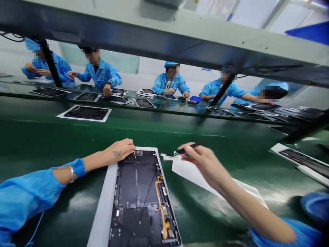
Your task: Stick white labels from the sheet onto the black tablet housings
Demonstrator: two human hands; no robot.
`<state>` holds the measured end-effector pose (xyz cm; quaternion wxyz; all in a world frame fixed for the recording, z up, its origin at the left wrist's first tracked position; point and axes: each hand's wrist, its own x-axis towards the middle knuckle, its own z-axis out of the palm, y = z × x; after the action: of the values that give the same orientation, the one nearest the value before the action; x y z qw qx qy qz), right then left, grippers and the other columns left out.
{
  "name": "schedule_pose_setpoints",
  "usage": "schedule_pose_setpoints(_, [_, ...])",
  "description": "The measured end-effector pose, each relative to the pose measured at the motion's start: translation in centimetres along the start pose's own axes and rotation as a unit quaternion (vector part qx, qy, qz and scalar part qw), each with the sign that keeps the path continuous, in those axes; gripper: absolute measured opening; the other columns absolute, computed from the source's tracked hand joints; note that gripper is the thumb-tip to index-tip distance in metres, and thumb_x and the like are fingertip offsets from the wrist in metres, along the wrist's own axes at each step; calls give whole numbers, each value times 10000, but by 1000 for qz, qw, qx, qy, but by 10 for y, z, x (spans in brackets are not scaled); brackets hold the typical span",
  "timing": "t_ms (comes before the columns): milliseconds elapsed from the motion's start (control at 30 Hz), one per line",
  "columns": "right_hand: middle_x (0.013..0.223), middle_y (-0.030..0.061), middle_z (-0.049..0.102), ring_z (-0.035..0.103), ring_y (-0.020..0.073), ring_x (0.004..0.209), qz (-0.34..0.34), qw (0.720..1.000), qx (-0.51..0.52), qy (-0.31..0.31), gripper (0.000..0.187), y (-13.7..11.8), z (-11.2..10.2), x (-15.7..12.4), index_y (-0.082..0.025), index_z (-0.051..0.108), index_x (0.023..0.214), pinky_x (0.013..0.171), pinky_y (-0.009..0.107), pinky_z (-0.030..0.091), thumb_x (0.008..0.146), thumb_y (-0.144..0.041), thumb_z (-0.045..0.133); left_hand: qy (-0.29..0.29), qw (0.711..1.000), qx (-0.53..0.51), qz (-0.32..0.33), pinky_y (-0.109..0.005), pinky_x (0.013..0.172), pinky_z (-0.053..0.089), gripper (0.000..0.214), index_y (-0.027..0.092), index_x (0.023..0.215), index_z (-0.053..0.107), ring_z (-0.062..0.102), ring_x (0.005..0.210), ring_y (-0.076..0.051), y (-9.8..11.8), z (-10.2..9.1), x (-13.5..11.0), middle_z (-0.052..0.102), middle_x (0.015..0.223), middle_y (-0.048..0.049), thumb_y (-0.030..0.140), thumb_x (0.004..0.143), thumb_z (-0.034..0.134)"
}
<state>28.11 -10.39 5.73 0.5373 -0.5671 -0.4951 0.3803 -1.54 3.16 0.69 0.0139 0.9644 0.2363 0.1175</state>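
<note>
An opened tablet (pixel 133 187), its black inner side, cables and orange flex strip showing, lies on a white sheet (pixel 101 209) in front of me. My left hand (pixel 122 150) grips its far left corner, fingers curled at the edge and partly hidden. To the right of the tablet, my right hand (pixel 204 160) pinches black tweezers (pixel 193 146). Their tips point left at a small white piece (pixel 166 157); whether they grip it I cannot tell. Below that hand lies white paper (pixel 189 175), partly covered by my forearm.
Another opened tablet (pixel 86 113) rests on the green table (pixel 144 128) at the far left. More lie at the right (pixel 305 159). A grey overhead shelf (pixel 154 43) crosses above. Several people in blue work at the opposite side, one person (pixel 171 82) near the middle.
</note>
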Motion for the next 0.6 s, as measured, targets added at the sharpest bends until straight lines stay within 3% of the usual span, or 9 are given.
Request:
schedule_pose_setpoints(100, [661,16,614,572,156,666,10,998,21,-51,514,11,53,34,-169,723,736,726,328,514,597,-656,807,13,1000,-10,-5,-262,761,456,229,175,1020,642,583,884,-178,10,7,-5,602,955,-48,213,1034,417])
schedule_pose_setpoints(200, [589,-10,569,553,146,628,33,998,28,-55,558,28,77,53,-162,686,689,720,327,500,548,-688,807,38,998,-40,15,-257,765,455,243,182,1121,623,572,924,-181,14,8,-9,614,997,-50,130,1014,411])
schedule_pose_setpoints(333, [620,-2,588,577,145,650,75,995,31,-59,545,40,75,56,-153,673,689,735,316,496,571,-665,817,63,993,-77,57,-257,760,448,338,199,1152,621,558,918,-178,14,12,-11,624,1036,-48,18,953,414])
schedule_pose_setpoints(600, [639,-5,569,580,136,663,126,989,36,-67,513,37,68,55,-159,644,619,716,295,515,574,-630,843,104,987,-93,75,-258,702,432,349,208,1120,631,548,867,-172,11,28,-8,627,1014,-43,-5,907,455])
